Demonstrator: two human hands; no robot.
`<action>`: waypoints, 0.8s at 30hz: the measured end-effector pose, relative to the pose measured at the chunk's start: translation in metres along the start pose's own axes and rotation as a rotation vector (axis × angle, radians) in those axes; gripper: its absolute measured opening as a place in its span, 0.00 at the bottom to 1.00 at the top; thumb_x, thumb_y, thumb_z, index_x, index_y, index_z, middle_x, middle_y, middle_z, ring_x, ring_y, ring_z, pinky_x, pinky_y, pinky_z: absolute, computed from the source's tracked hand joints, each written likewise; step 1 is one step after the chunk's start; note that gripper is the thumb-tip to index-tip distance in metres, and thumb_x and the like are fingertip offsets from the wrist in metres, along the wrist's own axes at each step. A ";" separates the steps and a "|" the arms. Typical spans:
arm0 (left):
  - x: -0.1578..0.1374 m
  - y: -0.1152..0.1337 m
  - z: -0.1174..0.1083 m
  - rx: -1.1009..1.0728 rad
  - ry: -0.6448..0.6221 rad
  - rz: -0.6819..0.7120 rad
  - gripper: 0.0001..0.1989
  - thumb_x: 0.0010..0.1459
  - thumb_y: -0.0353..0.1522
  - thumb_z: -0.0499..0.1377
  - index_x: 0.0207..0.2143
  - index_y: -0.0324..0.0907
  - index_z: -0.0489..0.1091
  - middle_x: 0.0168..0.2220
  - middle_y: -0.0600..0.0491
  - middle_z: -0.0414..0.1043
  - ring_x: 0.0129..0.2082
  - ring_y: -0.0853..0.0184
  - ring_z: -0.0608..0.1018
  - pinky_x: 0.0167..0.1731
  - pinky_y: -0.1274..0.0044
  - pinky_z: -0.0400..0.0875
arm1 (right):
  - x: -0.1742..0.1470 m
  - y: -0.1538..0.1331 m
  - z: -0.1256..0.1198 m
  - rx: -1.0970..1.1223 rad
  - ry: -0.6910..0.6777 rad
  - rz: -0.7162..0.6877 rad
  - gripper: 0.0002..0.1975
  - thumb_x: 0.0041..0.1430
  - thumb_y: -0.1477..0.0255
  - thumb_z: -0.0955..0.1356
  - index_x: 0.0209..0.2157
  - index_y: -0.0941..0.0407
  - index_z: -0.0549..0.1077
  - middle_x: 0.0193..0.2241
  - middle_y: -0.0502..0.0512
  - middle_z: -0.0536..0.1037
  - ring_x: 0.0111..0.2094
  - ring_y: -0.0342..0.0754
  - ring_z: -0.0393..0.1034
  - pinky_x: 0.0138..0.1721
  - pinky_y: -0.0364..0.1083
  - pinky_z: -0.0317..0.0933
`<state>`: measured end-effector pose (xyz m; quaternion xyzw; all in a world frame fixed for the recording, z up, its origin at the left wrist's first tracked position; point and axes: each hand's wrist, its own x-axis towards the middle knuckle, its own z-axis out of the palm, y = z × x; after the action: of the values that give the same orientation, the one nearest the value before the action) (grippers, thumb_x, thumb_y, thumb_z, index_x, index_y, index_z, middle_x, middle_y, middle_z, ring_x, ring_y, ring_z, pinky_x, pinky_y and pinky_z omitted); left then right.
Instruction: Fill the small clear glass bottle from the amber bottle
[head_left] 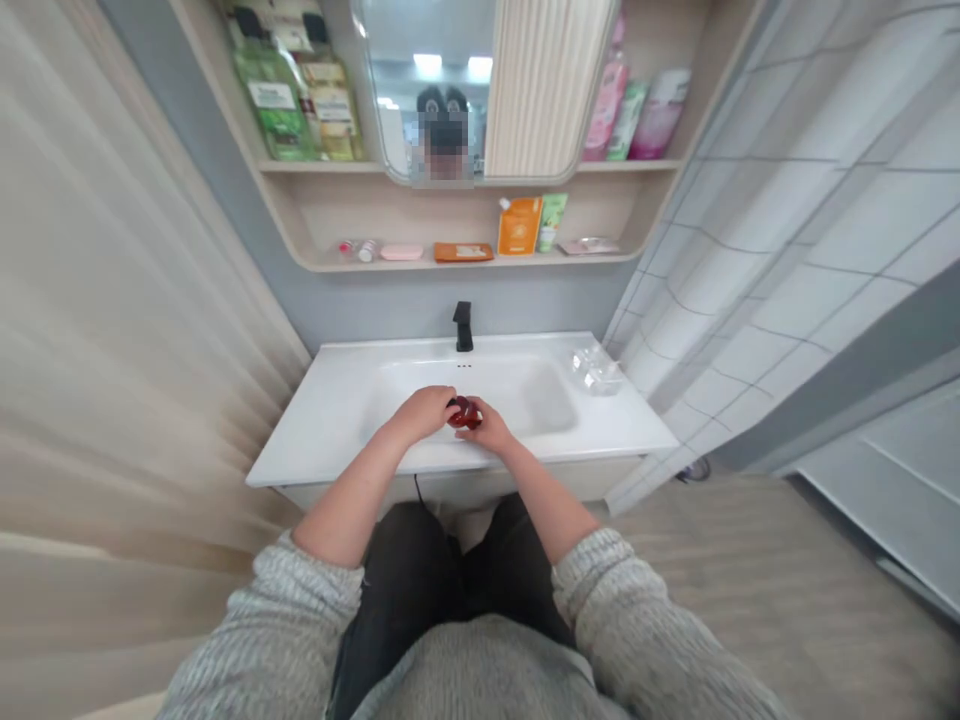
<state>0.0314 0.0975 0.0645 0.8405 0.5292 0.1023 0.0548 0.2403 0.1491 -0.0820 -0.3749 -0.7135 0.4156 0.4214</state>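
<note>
Over the front part of the white sink (551, 395), both hands meet on a small, glossy dark red bottle (463, 412). My left hand (426, 411) is closed at its left end, where a dark part like a cap shows between the fingers. From the right, my right hand (489, 427) grips the bottle's body with curled fingers. The bottle seems to lie tilted sideways; its far details are too small to make out. Behind the hands stands a black faucet (463, 328).
A clear plastic organizer (597, 371) sits on the right countertop. Above, the shelf (315, 264) bears an orange pouch (519, 226), a green tube (551, 222), an orange packet (463, 252) and a pink soap-like bar (403, 252). A mirror (551, 90) hangs between shelved bottles. A curtain (127, 300) borders the left.
</note>
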 end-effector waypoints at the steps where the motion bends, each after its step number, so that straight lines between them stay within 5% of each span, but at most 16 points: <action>1: -0.001 -0.001 0.001 -0.009 0.011 0.014 0.08 0.75 0.34 0.61 0.47 0.41 0.80 0.47 0.43 0.84 0.50 0.54 0.85 0.53 0.67 0.75 | 0.000 0.000 0.000 0.006 0.002 -0.002 0.43 0.42 0.61 0.85 0.61 0.51 0.76 0.55 0.59 0.86 0.52 0.60 0.82 0.58 0.59 0.75; 16: -0.010 -0.010 0.018 -0.168 0.075 0.063 0.13 0.74 0.32 0.61 0.55 0.45 0.81 0.56 0.44 0.84 0.59 0.52 0.82 0.65 0.62 0.75 | -0.003 -0.009 -0.002 0.027 0.007 0.010 0.40 0.40 0.63 0.85 0.58 0.51 0.78 0.54 0.58 0.86 0.55 0.61 0.81 0.60 0.59 0.74; 21: -0.024 -0.022 0.050 -0.290 0.233 -0.202 0.26 0.76 0.35 0.59 0.73 0.44 0.69 0.62 0.43 0.81 0.59 0.58 0.83 0.65 0.66 0.75 | -0.003 -0.012 -0.001 0.072 0.048 0.069 0.41 0.43 0.61 0.84 0.60 0.54 0.76 0.51 0.58 0.86 0.47 0.57 0.81 0.53 0.55 0.75; 24: -0.036 -0.031 0.079 -0.138 0.183 -0.417 0.29 0.79 0.42 0.56 0.75 0.39 0.67 0.64 0.36 0.79 0.64 0.50 0.80 0.65 0.61 0.73 | -0.002 -0.011 0.000 0.059 0.120 0.136 0.40 0.43 0.61 0.83 0.59 0.53 0.75 0.49 0.57 0.86 0.43 0.55 0.80 0.51 0.55 0.75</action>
<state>0.0075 0.0794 -0.0227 0.6946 0.6858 0.2005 0.0836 0.2394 0.1431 -0.0722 -0.4340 -0.6473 0.4410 0.4452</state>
